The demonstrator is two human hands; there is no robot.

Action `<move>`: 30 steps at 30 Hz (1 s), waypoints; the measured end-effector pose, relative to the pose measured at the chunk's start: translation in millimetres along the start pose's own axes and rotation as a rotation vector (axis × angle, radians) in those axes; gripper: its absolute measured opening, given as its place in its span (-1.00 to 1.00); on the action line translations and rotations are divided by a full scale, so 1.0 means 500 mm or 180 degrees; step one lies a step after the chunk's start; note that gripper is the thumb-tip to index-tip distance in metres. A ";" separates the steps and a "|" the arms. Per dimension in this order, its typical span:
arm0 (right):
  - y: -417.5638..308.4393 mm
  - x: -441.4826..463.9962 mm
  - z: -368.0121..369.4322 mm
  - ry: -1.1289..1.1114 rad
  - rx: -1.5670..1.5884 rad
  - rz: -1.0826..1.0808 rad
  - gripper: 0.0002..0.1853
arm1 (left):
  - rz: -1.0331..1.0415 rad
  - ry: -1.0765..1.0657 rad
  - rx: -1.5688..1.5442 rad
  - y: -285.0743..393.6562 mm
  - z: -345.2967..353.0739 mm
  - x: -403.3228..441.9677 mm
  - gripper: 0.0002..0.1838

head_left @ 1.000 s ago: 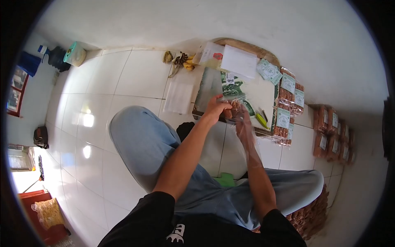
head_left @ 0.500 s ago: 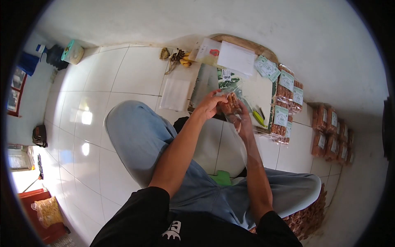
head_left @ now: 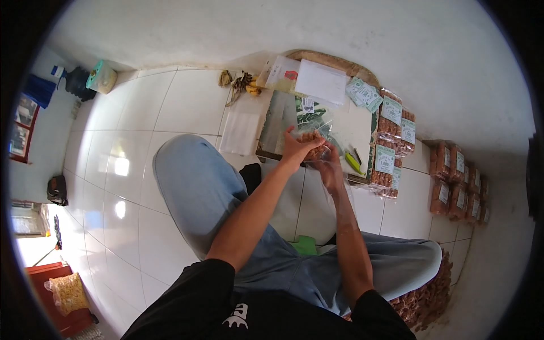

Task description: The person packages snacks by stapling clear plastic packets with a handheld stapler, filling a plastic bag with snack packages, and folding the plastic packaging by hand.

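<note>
In front of my crossed legs, both hands hold a clear plastic bag [head_left: 343, 184] with brown snack pieces [head_left: 310, 137] in it. My left hand [head_left: 298, 149] closes on the bag from the left, its thumb and fingers around the brown pieces. From the right and below, my right hand [head_left: 330, 165] is closed round the same bag, and its fingers are partly hidden. Loose clear plastic trails down along my right forearm. Just beyond my hands lies a low table [head_left: 357, 126] with a light top.
A yellow-green cutter [head_left: 354, 162] lies to the right on the table. Labelled brown packs [head_left: 385, 160] stand along its right side, near loose labels [head_left: 364, 93] and white paper [head_left: 321, 81]. Clear plastic sheets [head_left: 240, 132] are left on the floor. More packs [head_left: 451, 192] sit by the wall.
My left hand has moved slightly right, further over the brown pieces. The pieces now lie more sideways in the bag, and my right hand has closed nearer to the left.
</note>
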State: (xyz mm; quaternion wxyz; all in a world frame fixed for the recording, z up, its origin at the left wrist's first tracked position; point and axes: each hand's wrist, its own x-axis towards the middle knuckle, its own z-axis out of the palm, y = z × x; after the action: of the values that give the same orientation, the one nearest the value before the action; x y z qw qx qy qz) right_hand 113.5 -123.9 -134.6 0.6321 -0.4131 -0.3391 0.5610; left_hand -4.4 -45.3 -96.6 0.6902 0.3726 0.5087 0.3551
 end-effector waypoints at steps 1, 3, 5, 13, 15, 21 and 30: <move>-0.019 -0.008 0.014 0.0058 -0.0373 0.0177 -0.39 | 0.0003 0.0000 0.0005 0.010 0.005 -0.011 0.24; -0.033 -0.013 0.027 0.0113 -0.0736 0.0354 -0.36 | 0.0035 0.0067 0.0105 0.020 0.012 -0.025 0.26; -0.036 -0.012 0.030 0.0189 -0.0712 0.0422 -0.26 | 0.0082 0.0043 0.0102 0.018 0.014 -0.029 0.25; -0.018 -0.001 0.036 0.0512 -0.1190 -0.0083 -0.16 | -0.0025 0.0162 0.0068 -0.036 0.003 0.030 -0.08; -0.021 0.001 0.030 0.0730 -0.1546 -0.0167 -0.16 | -0.0232 -0.0625 -0.0025 -0.051 -0.041 0.096 -0.27; 0.012 0.007 -0.027 0.0586 -0.0910 0.0023 -0.18 | -0.0214 -0.1088 0.1310 0.073 -0.053 0.114 -0.37; -0.036 -0.017 0.021 -0.0032 -0.1812 0.0171 -0.28 | -0.0323 -0.1656 0.3069 0.103 -0.043 0.130 -0.30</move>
State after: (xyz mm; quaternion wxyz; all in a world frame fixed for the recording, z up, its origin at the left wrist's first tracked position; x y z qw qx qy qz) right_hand 110.9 -131.4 -113.4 0.4740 -0.5800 -0.4750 0.4618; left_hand -15.9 38.5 -84.3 0.5605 0.6971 0.4437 -0.0557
